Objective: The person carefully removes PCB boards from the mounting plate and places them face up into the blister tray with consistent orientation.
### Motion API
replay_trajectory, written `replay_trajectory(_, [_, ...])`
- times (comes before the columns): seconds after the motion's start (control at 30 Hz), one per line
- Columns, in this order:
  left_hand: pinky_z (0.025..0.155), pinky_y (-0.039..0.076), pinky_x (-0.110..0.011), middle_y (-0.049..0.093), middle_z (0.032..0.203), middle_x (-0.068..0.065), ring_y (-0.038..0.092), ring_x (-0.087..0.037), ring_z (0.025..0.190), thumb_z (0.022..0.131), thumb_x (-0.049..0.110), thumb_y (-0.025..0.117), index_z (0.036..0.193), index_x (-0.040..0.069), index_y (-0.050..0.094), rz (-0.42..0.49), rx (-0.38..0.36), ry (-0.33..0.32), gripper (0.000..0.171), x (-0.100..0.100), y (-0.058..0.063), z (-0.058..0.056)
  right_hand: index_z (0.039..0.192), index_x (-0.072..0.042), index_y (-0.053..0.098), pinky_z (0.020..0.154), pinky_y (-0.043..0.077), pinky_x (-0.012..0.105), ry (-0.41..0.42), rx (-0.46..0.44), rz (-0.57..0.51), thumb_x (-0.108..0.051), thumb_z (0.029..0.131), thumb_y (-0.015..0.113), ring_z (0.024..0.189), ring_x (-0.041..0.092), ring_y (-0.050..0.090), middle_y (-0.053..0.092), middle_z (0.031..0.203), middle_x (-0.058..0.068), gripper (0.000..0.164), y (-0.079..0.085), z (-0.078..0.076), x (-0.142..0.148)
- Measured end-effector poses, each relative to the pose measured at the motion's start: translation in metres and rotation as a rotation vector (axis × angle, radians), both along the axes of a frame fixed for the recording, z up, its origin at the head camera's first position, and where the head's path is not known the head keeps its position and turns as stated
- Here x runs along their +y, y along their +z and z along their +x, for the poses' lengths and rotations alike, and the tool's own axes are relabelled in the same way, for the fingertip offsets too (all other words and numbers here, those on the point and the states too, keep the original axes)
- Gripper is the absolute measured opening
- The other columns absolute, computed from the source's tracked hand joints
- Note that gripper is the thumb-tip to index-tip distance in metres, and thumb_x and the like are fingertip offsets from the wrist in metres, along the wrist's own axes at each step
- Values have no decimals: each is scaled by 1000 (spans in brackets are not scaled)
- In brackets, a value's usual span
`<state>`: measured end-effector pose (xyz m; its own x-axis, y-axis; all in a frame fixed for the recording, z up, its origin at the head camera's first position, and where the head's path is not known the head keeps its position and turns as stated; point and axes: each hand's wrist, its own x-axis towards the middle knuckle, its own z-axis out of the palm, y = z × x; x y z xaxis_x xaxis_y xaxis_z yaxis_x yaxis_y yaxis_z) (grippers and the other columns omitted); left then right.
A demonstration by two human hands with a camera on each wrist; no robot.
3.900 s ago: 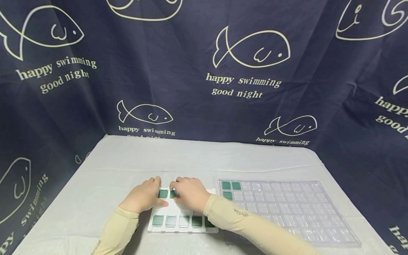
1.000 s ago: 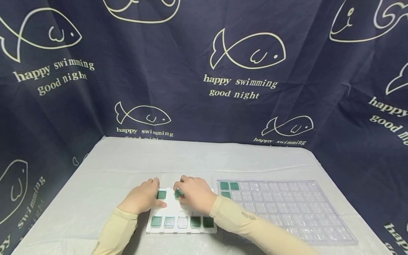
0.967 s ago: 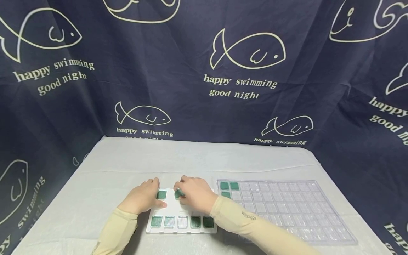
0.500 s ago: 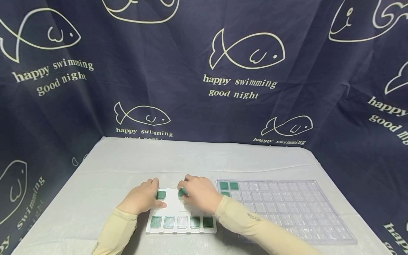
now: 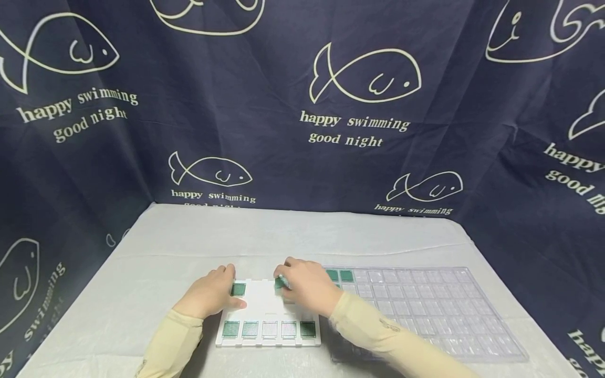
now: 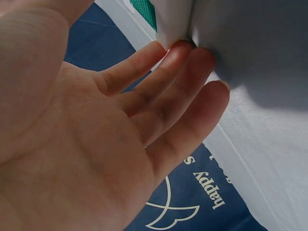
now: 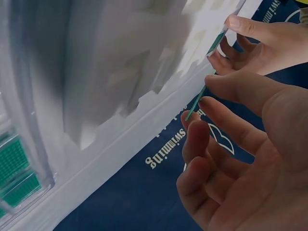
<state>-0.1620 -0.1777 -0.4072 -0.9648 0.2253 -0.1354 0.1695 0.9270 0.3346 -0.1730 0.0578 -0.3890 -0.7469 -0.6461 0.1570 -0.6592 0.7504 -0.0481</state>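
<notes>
In the head view, my right hand (image 5: 309,289) pinches a small square green circuit board (image 5: 281,283) between thumb and fingers, over the upper part of a white tray (image 5: 257,304). The right wrist view shows this board edge-on, thin and tilted. My left hand (image 5: 210,294) holds the tray's upper left side, thumb on top and fingertips at the edge. Beside that thumb another green board (image 5: 238,289) sits in the tray. Along the near row lie several more boards, such as the leftmost board (image 5: 230,329) and the rightmost board (image 5: 308,329).
To the right lies a clear plastic tray (image 5: 497,314) of many small compartments, close to the white tray. Green boards (image 5: 346,275) fill compartments in its upper left corner, partly hidden by my right hand. A white cloth covers the table (image 5: 264,231); a dark blue fish-print curtain (image 5: 283,173) hangs behind.
My right hand has lifted the green board from its upper-row place beside the remaining one and carried it rightward. My left hand stays on the white tray.
</notes>
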Motion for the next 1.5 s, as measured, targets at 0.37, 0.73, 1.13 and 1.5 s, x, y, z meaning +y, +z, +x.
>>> replay_trajectory(0.37, [75, 51, -46, 55, 91, -7, 53, -23, 81, 74, 38, 89, 111, 1, 54, 6, 2, -6, 63, 0, 2, 2, 109, -15, 74, 52, 43, 19, -29, 38, -36, -23, 84, 82, 60, 4, 53, 69, 92, -2, 27, -3, -2, 18])
replay_trajectory(0.73, [75, 50, -46, 55, 91, -7, 53, -23, 82, 74, 39, 89, 113, 1, 54, 8, -9, -2, 65, 0, 0, 0, 107, -13, 73, 57, 51, 26, -91, 32, -66, -19, 82, 83, 69, 11, 64, 67, 94, -2, 28, -1, -4, 40])
replay_trajectory(1.13, [77, 51, -49, 58, 94, -8, 56, -24, 84, 74, 39, 89, 114, 1, 54, 12, -9, 6, 66, -2, -4, 0, 106, -15, 72, 58, 49, 26, -144, 0, -96, -18, 82, 82, 70, 10, 61, 66, 92, -3, 25, -2, -1, 62])
replay_trajectory(1.5, [75, 51, -46, 55, 91, -6, 54, -22, 82, 74, 40, 89, 113, 2, 54, 12, 7, -3, 64, -1, -3, 0, 107, -15, 73, 60, 52, 26, -174, -6, -115, -19, 83, 84, 75, 11, 65, 67, 93, -3, 27, -4, -1, 79])
